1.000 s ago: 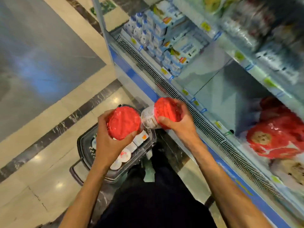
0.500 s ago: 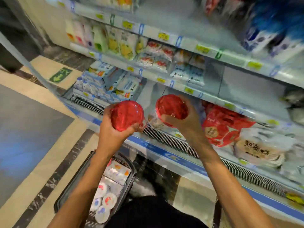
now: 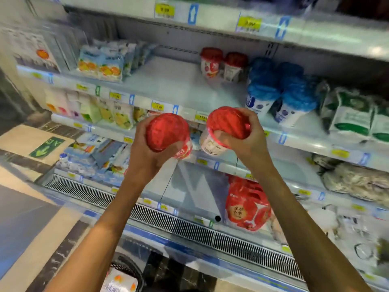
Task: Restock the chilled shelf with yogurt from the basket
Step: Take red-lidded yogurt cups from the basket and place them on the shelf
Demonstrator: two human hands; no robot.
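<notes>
My left hand (image 3: 145, 157) grips a red-lidded yogurt cup (image 3: 166, 132), lid facing me. My right hand (image 3: 246, 138) grips a second red-lidded yogurt cup (image 3: 225, 123), tilted with its white side showing below. Both cups hover in front of the chilled shelf (image 3: 181, 89), just below its front edge. Two matching red-lidded cups (image 3: 223, 64) stand at the back of that shelf. The basket (image 3: 126, 268) shows only as a dark rim at the bottom edge, with a white yogurt pack (image 3: 120, 282) inside.
Blue-lidded cups (image 3: 277, 93) stand right of the bare shelf space, and fruit yogurt multipacks (image 3: 103, 64) lie to its left. Green-and-white bags (image 3: 353, 114) sit further right. Red pouches (image 3: 246, 205) fill the lower shelf. A vent grille (image 3: 189, 226) runs along the cooler's base.
Both hands have risen from the basket up to the middle shelf with their cups. My view has tilted up, so the basket has dropped to the bottom edge.
</notes>
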